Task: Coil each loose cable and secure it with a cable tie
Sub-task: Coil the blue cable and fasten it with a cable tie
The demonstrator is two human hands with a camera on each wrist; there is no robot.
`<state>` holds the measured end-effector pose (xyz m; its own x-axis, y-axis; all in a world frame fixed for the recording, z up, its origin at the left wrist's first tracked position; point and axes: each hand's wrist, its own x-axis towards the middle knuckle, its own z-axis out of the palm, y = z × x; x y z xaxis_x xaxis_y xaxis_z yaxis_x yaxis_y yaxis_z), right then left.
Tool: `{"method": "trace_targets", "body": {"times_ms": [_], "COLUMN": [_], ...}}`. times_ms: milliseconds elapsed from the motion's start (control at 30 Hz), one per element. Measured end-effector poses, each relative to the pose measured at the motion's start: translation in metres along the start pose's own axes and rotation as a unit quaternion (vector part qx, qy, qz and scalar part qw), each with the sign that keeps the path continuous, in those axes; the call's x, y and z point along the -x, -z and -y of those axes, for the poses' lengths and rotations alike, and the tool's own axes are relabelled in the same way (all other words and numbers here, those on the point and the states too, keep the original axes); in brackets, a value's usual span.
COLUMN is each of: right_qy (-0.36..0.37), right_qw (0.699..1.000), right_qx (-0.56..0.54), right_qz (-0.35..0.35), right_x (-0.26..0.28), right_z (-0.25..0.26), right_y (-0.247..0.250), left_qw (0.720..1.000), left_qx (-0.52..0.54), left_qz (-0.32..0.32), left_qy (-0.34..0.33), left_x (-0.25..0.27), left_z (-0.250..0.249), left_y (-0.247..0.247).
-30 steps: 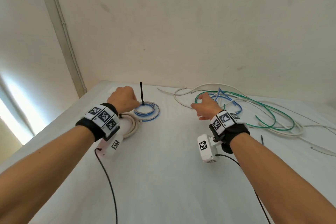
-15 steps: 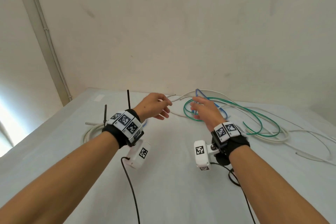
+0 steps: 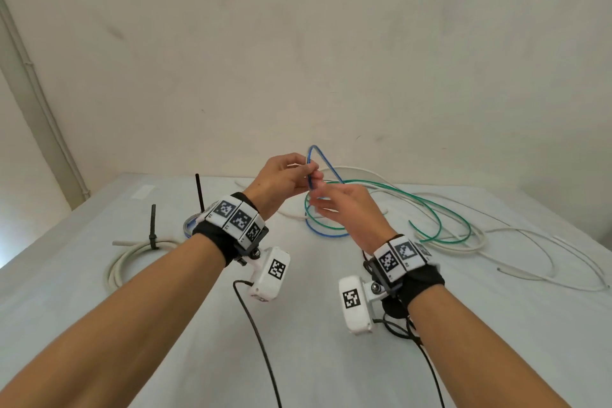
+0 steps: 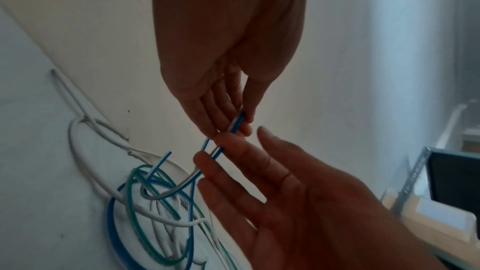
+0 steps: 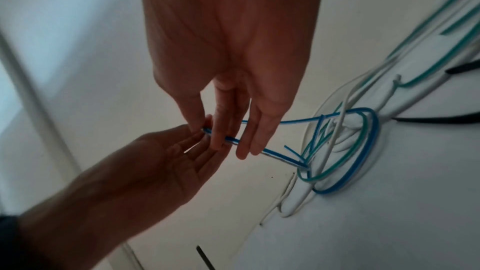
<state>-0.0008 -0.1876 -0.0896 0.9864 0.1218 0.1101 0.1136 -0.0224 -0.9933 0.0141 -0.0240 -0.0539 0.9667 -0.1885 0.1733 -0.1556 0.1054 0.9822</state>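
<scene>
My left hand (image 3: 298, 174) pinches a bend of the loose blue cable (image 3: 323, 159) and holds it up above the white table (image 3: 298, 325). The rest of that cable (image 5: 298, 121) trails down into a tangle on the table. My right hand (image 3: 334, 205) is just below the left, its fingers (image 4: 233, 151) straight and spread and touching the cable under the pinch. In the right wrist view the left hand (image 5: 168, 155) meets the right hand's fingertips (image 5: 244, 147) at the cable. A green cable (image 3: 433, 219) and white cables (image 3: 530, 255) lie loose in the same tangle.
On the left lies a coiled white cable (image 3: 117, 265) bound by a black tie (image 3: 153, 225). Behind my left wrist sits a blue coil (image 3: 188, 225) with a black tie (image 3: 199, 192) standing up. Two loose black ties (image 5: 441, 119) lie right of the tangle. A wall rises behind the table.
My left hand left the tied blue coil, swung right and took hold of the loose blue cable. Both hands rose, lifting a bend of it off the table.
</scene>
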Motion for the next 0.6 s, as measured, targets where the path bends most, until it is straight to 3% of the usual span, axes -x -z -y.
{"method": "trace_targets", "body": {"times_ms": [100, 167, 267, 433, 600], "right_qy": [-0.076, -0.118, -0.108, -0.077, -0.029], "right_qw": [0.994, 0.983, 0.962, 0.949, 0.960], "right_qx": [-0.072, -0.139, -0.251, -0.295, -0.262], "right_qz": [-0.034, -0.016, -0.027, -0.081, -0.098], "right_x": [-0.004, -0.012, -0.024, -0.035, -0.036], "right_z": [0.021, 0.034, 0.058, 0.086, 0.095], "right_y": [0.012, 0.021, 0.030, 0.038, 0.039], "left_qw": [0.992, 0.977, 0.948, 0.956, 0.962], "left_qx": [-0.095, -0.164, -0.255, -0.255, -0.254], "left_qz": [0.027, 0.097, 0.171, 0.138, 0.104], "left_qy": [-0.074, -0.092, -0.079, -0.043, -0.014], "left_x": [0.006, 0.012, 0.019, 0.021, 0.022], "left_z": [-0.004, -0.005, -0.003, 0.003, 0.019], "left_y": [0.000, 0.002, 0.006, 0.025, 0.033]}}
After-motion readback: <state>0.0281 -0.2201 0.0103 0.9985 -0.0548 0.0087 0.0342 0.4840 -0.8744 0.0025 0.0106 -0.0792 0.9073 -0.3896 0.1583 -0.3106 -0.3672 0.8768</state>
